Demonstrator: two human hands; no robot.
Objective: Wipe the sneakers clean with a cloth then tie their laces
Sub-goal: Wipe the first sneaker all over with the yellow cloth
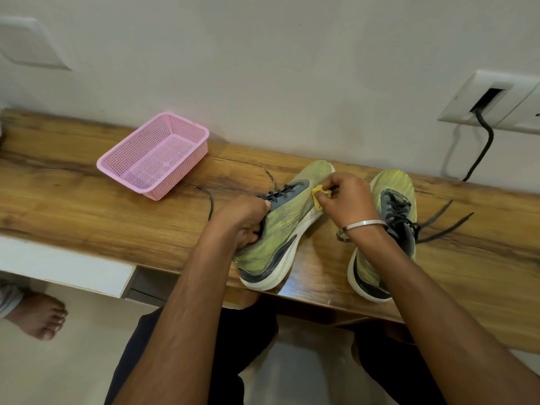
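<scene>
While the left sneaker [277,229] is tipped onto its side on the wooden desk [87,200], it is gripped at the collar by the left hand [245,220], whose fingers are curled round the opening near the heel. A small yellow cloth [318,197] is pinched in the fingers of the right hand [347,200] and pressed against the sneaker's side close to the toe, just above the white sole. A silver bangle [363,225] is worn on the right wrist. The second sneaker [388,226] is stood upright just beside the right forearm, toe toward the wall, and is partly hidden by that arm. Dark laces [447,220] are seen untied on both sneakers, with loose ends spread over the desk on either side. A pink plastic basket [155,156] is placed farther left on the desk, near the wall and well apart from the sneakers. A wall socket [491,97] with a black cable plugged in is seen at upper right. A bare foot [38,317] is seen on the floor at lower left
</scene>
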